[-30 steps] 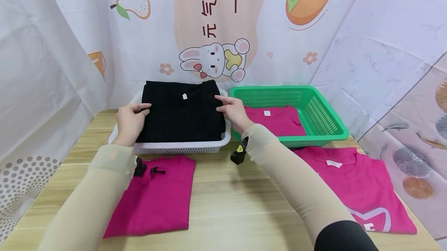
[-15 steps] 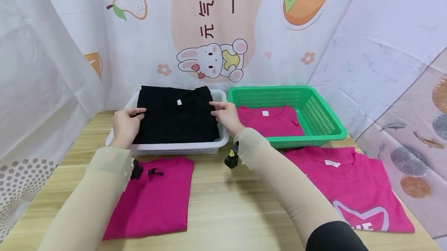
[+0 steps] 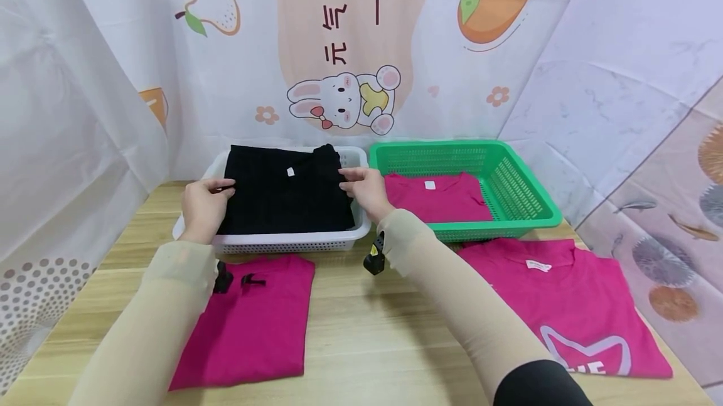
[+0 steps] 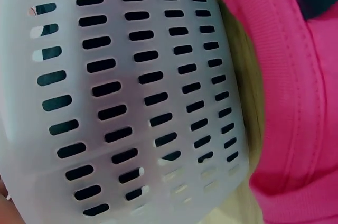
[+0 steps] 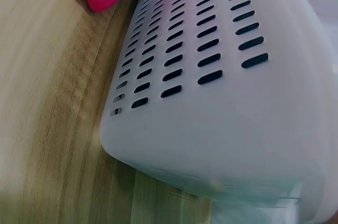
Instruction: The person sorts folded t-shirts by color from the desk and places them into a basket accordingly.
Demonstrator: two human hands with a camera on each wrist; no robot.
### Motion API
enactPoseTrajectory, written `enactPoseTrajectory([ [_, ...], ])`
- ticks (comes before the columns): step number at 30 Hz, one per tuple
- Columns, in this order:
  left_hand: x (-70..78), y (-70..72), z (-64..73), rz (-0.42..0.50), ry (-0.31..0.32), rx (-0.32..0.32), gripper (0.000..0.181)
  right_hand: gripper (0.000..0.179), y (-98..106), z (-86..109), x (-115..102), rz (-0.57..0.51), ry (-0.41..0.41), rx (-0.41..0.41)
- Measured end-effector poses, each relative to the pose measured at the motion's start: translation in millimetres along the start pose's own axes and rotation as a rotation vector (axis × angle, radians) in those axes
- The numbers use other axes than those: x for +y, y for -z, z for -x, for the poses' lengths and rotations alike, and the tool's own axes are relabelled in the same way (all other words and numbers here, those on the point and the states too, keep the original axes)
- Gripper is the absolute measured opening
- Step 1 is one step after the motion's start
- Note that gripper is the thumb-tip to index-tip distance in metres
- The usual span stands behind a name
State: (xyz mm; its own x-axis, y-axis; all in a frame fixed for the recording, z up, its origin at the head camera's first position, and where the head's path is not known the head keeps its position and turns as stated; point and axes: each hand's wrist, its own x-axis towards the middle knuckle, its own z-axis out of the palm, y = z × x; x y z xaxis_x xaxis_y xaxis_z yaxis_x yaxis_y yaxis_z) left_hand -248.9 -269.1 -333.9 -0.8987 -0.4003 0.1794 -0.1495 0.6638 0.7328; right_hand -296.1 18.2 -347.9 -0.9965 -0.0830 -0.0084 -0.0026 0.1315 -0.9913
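Left hand [image 3: 203,208]: thumb and forefinger pinch the left edge of the black garment [image 3: 282,205].
Right hand [image 3: 366,189]: fingertips meet the opposite edge in what looks like a pinch; the wrist views do not show the grip, so how tight it is cannot be told.
Black garment: folded flat, neck label [image 3: 290,172] facing up, within the white basket [image 3: 294,241]; its near edge lies just behind the near rim, and its far edge reaches about to the back rim. Whether it rests fully on the basket floor, or on something under it, is hidden.
Step in hand: judging by the two-sided hold, settling and squaring the black garment in the white basket.
Next move calls for: keeping both edges level, easing the cloth down evenly, then loosening both pinches without dragging the folds; the raised far right corner seems worth smoothing.
Green basket [image 3: 486,227]: just beside the white one, with a folded magenta shirt [image 3: 440,205] inside, away from its right wall.
Bench [image 3: 361,343]: carries both baskets, a folded magenta top [image 3: 265,324] in front of the white basket, and a magenta star-print shirt [image 3: 570,293] in front of the green one, partly covered by the right sleeve.
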Motion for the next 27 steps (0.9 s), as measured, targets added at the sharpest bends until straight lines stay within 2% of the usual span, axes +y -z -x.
enactPoseTrajectory([
  [4, -3.0, 7.4, 0.2, -0.011, -0.001, 0.05, 0.026, 0.033, -1.5, 0.3, 0.5, -0.092, 0.016, -0.006],
  [7, -3.1, 14.1, 0.4, -0.011, 0.01, 0.059, 0.027, 0.033, -1.6, 0.0, 1.2, -0.153, 0.028, -0.019],
  [14, -1.1, 23.4, 9.6, 0.004, 0.011, -0.012, 0.034, 0.032, 1.8, 5.6, -0.1, -0.237, 0.021, -0.021],
  [21, -4.5, 30.5, 21.5, 0.107, -0.047, -0.015, 0.039, 0.028, 2.9, 15.7, -5.7, -0.267, 0.015, -0.046],
  [27, -6.4, 37.7, 37.8, 0.208, -0.082, -0.03, 0.042, 0.03, 9.4, 29.2, -10.4, -0.242, 0.048, -0.115],
])
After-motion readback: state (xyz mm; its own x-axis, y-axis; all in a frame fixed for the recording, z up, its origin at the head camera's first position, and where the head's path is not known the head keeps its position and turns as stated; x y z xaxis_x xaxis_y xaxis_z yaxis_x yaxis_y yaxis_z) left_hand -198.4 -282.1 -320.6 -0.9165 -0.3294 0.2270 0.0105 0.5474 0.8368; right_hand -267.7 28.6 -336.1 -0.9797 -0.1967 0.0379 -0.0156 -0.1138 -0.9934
